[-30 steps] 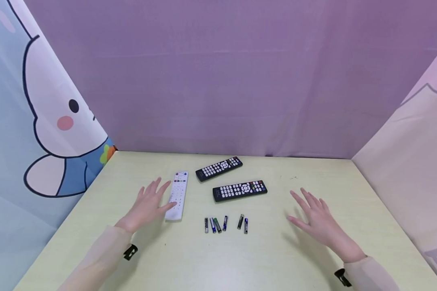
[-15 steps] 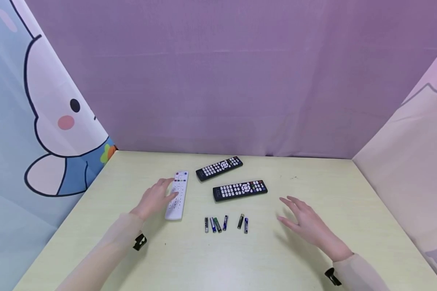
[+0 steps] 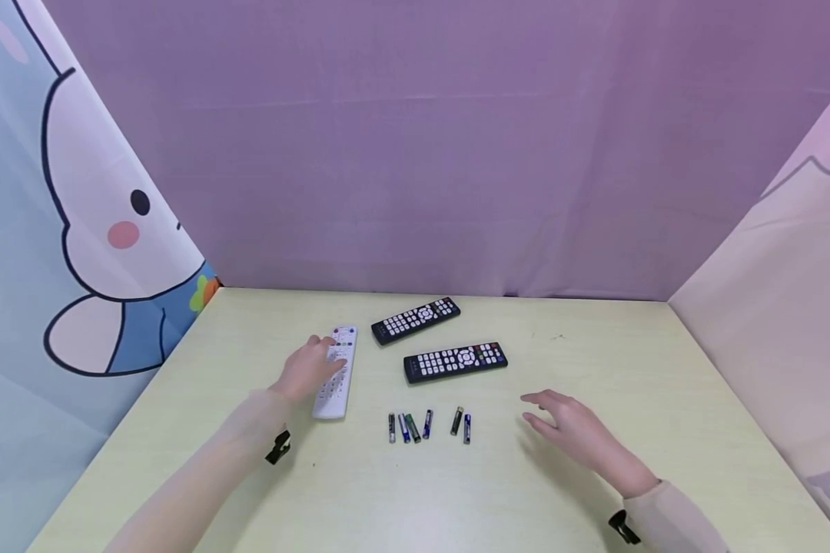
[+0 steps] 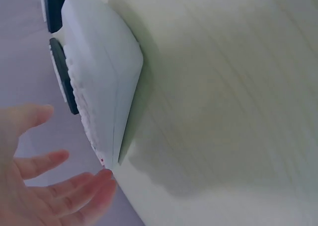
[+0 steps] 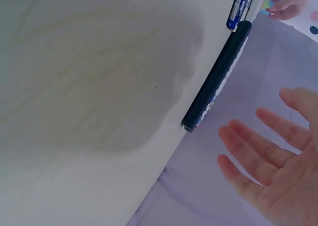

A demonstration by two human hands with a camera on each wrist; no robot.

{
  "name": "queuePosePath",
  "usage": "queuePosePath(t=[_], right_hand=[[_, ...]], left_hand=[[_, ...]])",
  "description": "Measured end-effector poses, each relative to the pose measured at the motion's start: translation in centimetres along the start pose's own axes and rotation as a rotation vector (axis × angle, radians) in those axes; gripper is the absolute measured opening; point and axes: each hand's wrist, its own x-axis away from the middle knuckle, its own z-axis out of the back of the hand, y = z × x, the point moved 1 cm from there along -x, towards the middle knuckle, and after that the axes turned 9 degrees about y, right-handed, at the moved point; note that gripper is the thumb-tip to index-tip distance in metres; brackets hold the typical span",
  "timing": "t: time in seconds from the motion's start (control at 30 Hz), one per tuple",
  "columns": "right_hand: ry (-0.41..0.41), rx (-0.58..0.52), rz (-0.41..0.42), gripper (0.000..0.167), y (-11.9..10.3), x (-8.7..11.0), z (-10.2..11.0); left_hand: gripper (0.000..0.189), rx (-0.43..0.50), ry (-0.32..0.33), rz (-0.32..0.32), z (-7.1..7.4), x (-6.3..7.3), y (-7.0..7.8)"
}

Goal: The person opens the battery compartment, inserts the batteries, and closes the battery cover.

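A white remote control (image 3: pixel 333 395) lies buttons up on the left of the table. My left hand (image 3: pixel 307 370) is over its left side, fingers loosely spread; the left wrist view shows the fingers (image 4: pixel 59 193) near the remote's far end, and I cannot tell whether they touch it. My right hand (image 3: pixel 574 430) hovers above the table at the right, its fingers relaxed and holding nothing. Nearest to it are a black remote control (image 3: pixel 456 362) and a pair of batteries, one dark (image 3: pixel 457 421) and one blue (image 3: pixel 466 428).
A second black remote control (image 3: pixel 416 320) lies farther back. Several batteries (image 3: pixel 413 428) form a row left of the pair. Behind the table (image 3: pixel 387 499) hangs a purple cloth (image 3: pixel 415 153); printed cloths flank both sides.
My left hand has moved right and slightly forward, over the white remote control. The right hand has shifted left, its fingers bending a little more. Remotes and batteries have stayed in place.
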Motion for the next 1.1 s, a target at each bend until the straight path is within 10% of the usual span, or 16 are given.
queuePosePath(t=[0.63, 1.1], right_hand=[[-0.108, -0.025, -0.047, 0.026, -0.7, -0.2, -0.9], [-0.142, -0.046, -0.036, 0.026, -0.9, -0.4, -1.0]], left_hand=[[0.086, -0.045, -0.129, 0.134, -1.8, -0.7, 0.9], [0.074, 0.150, -0.158, 0.267, -0.9, -0.8, 0.7]])
